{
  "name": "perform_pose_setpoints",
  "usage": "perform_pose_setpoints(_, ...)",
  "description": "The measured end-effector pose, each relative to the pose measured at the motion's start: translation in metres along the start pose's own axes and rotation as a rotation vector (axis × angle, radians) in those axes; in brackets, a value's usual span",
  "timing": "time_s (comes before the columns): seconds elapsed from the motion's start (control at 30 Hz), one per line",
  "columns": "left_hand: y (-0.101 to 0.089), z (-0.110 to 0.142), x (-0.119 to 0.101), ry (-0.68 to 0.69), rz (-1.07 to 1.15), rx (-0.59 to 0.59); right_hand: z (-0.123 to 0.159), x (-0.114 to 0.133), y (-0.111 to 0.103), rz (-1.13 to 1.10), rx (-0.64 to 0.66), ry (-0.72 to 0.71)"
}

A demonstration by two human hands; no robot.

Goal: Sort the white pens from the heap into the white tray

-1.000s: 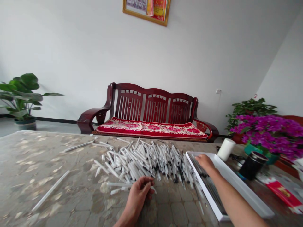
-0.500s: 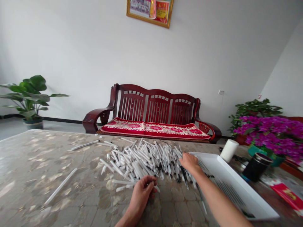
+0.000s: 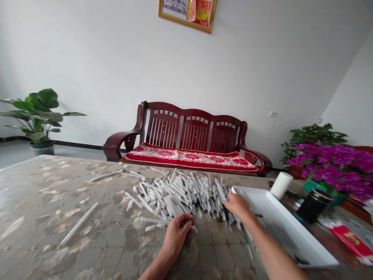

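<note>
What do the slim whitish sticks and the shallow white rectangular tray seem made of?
Slim whitish sticks: probably plastic, satin; they look cloudy and somewhat translucent. Shallow white rectangular tray: coated card or plastic, smooth; even white walls leave either possible.

L hand (image 3: pixel 178 232) bare | R hand (image 3: pixel 238 206) bare | f'arms (image 3: pixel 269 243) bare to view edge

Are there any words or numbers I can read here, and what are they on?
Nothing here can be read for sure.
Framed picture: print on its red and yellow part, too small to read.
Red packet: a gold mark, too blurred.
Small red shape above the leafy plant: a bit like a "2", but I can't tell.
White sticks: no writing I can make out.
</note>
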State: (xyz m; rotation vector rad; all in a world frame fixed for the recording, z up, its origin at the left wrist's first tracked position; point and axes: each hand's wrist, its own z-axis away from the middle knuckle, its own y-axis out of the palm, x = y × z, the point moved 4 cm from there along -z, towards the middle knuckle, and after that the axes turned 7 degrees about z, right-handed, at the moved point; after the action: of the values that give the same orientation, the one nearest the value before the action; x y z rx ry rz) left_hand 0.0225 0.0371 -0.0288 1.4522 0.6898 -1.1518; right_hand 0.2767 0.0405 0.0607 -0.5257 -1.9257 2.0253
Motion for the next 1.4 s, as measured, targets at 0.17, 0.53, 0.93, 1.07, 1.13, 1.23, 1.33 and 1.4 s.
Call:
perform_pose_setpoints(0.17, 0.006, 0.003, -0.001, -0.059, 0.029, 0.010, 0.062, 0.046, 0.008, -0.239, -0.042, -0.320)
perform_pose_setpoints(0.53, -0.005, 0.004, 0.000, -0.077, 0.151, -0.133, 0.076, 0.039, 0.041, -0.585, -0.034, -0.333)
perform_pose_setpoints(0.93, -0.008, 0.002, -0.004, -0.047, 0.270, -0.192, 0.038, -0.025, 0.050, 0.047, -0.119, -0.037)
perform_pose_setpoints(1.07, -0.008, 0.003, -0.004, -0.068, 0.332, -0.204, 0.040, -0.021, 0.047, 0.083, -0.081, -0.011)
perform_pose_setpoints(1.13, -0.007, 0.004, -0.005, -0.081, 0.371, -0.218, 0.042, -0.023, 0.045, 0.091, -0.060, -0.005)
perform_pose_setpoints(1.23, -0.005, 0.006, -0.008, -0.117, 0.449, -0.257, 0.048, -0.026, 0.043, 0.095, -0.059, -0.007)
perform_pose_setpoints(1.33, -0.005, 0.008, -0.012, -0.148, 0.523, -0.307, 0.059, -0.020, 0.043, -0.008, -0.114, -0.047)
perform_pose_setpoints(1.4, -0.006, 0.009, -0.015, -0.155, 0.555, -0.336, 0.070, -0.009, 0.046, -0.222, -0.115, -0.131)
